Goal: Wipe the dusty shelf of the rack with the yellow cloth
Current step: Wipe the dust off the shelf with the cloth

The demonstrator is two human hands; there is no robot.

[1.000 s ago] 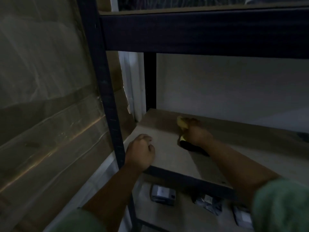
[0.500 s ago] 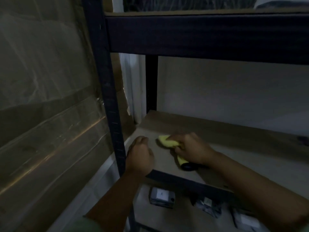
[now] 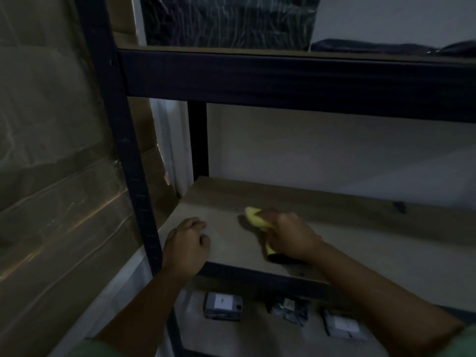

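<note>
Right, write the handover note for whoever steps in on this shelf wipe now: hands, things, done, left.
Right hand: grips the yellow cloth, pressed on the middle shelf near its front left.
Left hand: fingers curled, holds nothing, rests on the shelf's front left corner by the rack post.
Done: cloth is on the board, wiping under way; the light is too dim to tell which part is clean.
Left: cover the rest, probably the right side and the back strip.
</note>
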